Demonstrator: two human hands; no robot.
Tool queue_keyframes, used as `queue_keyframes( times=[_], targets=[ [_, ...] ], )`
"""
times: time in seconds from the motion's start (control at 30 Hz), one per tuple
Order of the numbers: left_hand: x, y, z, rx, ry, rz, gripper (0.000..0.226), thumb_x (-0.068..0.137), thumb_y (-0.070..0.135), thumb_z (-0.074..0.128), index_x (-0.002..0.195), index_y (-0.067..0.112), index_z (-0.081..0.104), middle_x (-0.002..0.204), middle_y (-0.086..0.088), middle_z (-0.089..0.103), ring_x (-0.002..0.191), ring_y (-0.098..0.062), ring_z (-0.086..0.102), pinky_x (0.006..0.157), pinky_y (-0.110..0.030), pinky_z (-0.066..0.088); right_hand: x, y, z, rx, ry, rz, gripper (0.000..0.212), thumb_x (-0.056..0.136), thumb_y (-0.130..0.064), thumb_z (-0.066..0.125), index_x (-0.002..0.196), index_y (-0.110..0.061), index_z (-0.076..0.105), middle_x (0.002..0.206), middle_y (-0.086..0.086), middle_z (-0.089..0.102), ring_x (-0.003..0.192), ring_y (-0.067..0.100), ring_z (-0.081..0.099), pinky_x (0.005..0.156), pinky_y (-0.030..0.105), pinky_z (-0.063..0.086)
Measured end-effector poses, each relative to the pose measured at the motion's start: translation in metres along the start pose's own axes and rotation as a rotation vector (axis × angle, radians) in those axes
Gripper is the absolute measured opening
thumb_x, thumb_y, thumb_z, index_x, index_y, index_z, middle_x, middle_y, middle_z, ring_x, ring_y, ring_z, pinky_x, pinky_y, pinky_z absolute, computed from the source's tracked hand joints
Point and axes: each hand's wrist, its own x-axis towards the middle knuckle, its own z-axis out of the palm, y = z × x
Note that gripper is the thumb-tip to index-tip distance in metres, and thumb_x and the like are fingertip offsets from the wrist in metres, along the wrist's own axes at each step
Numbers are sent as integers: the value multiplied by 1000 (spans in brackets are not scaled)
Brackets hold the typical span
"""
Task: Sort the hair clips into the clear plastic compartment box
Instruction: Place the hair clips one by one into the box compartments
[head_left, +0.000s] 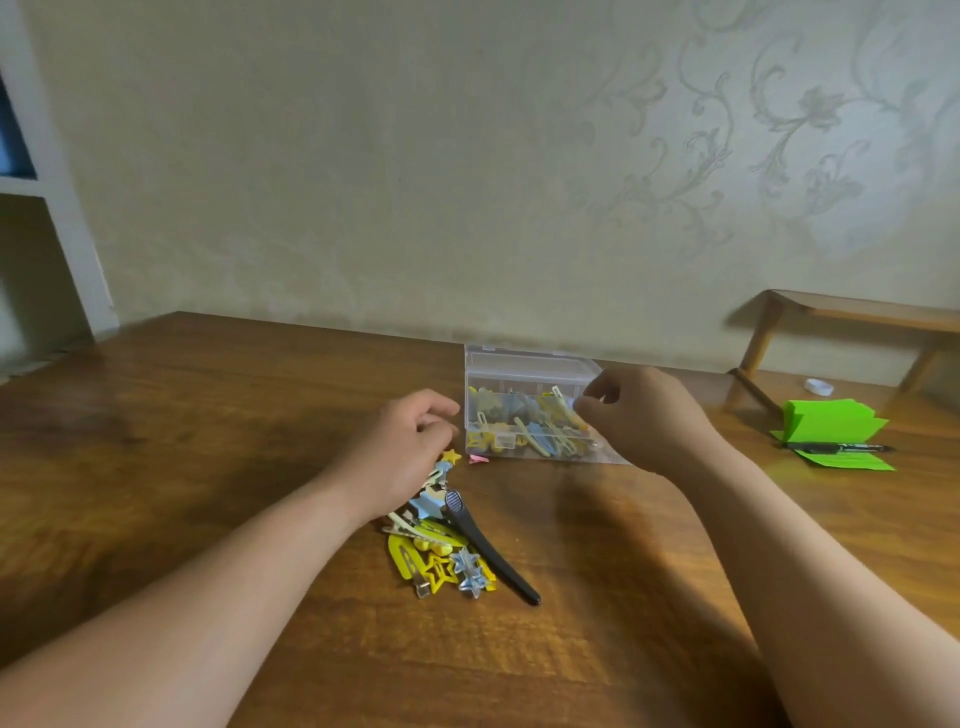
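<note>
The clear plastic compartment box (511, 370) stands open on the wooden table, its lid raised at the back, with several yellow, blue and cream clips inside. My right hand (641, 415) hovers over its right end, fingertips pinching a small pale clip. My left hand (402, 457) sits left of the box, fingers curled, over the top of a pile of loose hair clips (441, 556). That pile holds yellow and blue star clips and a long black clip (488, 545). A small pink clip (478, 459) lies alone by the box's front left corner.
A stack of green paper (831, 421) with a black marker (839, 448) on it lies at the right. Behind it stand a small wooden rack (841, 312) and a small white object (819, 386). The wall runs along the table's far edge.
</note>
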Motion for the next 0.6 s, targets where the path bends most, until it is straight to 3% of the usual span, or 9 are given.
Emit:
queue_keyframes(
  times=[0.1, 0.2, 0.37, 0.47, 0.6],
  targets=[
    [0, 0, -1, 6, 18, 4, 35, 107, 24, 49, 138, 31, 65, 128, 10, 71, 117, -9, 65, 104, -40, 53, -11, -26, 2, 85, 44, -162, 11, 98, -28, 63, 96, -30, 74, 88, -17, 70, 81, 3, 63, 69, 31, 55],
    [-1, 2, -1, -18, 22, 2, 31, 108, 25, 47, 133, 33, 65, 121, 11, 70, 108, -12, 68, 93, -47, 62, -25, -51, 10, 43, -101, -288, 16, 98, -26, 62, 85, -33, 68, 82, -19, 67, 77, 2, 61, 64, 17, 46],
    [-1, 2, -2, -41, 9, 18, 35, 111, 25, 43, 139, 37, 60, 124, 13, 64, 89, -20, 72, 78, -40, 63, -30, -61, 34, -48, -156, -308, 20, 100, -31, 61, 104, -34, 80, 98, -13, 77, 91, 12, 69, 77, 31, 57],
    [0, 3, -2, -9, -30, 68, 43, 111, 22, 41, 144, 44, 57, 124, 17, 64, 84, -10, 67, 72, -31, 57, -31, -64, 41, -92, -139, -326, 24, 101, -31, 59, 114, -37, 79, 105, -10, 79, 97, 17, 71, 81, 35, 60],
    [2, -1, 0, 19, -52, 84, 48, 112, 18, 39, 145, 45, 62, 134, 10, 60, 111, -14, 64, 97, -37, 53, -34, -73, 48, -240, -109, -399, 32, 104, -31, 51, 125, -38, 74, 114, -5, 77, 102, 22, 71, 74, 32, 54]
  ],
)
